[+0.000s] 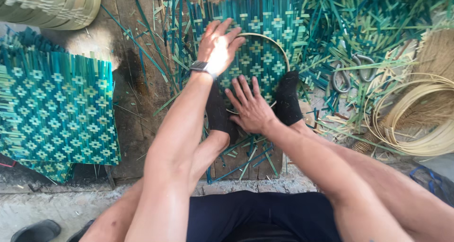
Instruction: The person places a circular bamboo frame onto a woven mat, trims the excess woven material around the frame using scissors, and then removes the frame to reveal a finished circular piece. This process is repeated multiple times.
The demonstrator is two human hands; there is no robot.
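A: Head view, bottom of the frame first: your dark shorts (255, 216) and both forearms ran up from there. What were your hands doing?

B: Your right hand (250, 107) lay open, fingers spread, palm flat on the near part of the green woven mat (262, 53) at centre. Your left hand (218, 46), with a watch (201, 67) at the wrist, was open too, flat on the mat a little farther up. Neither hand gripped anything.

A: And the hoop?

B: The pale bamboo ring (279, 48) sat on the mat, pinned at its near edge by your feet in black socks (287, 98). To my eye, even pressure from both palms and both feet kept the weave flat inside the ring; lifting one side would likely let it slip.

A: The surroundings?

B: You worked on worn wooden boards (137, 105) strewn with green strip offcuts (331, 24). Scissors (350, 72) lay at the right, coiled pale rings (421, 119) beyond them. Stacked finished mats (56, 114) sat at the left, a pale basket (56, 5) at upper left, concrete floor (47, 209) and a black shoe (35, 231) at lower left.
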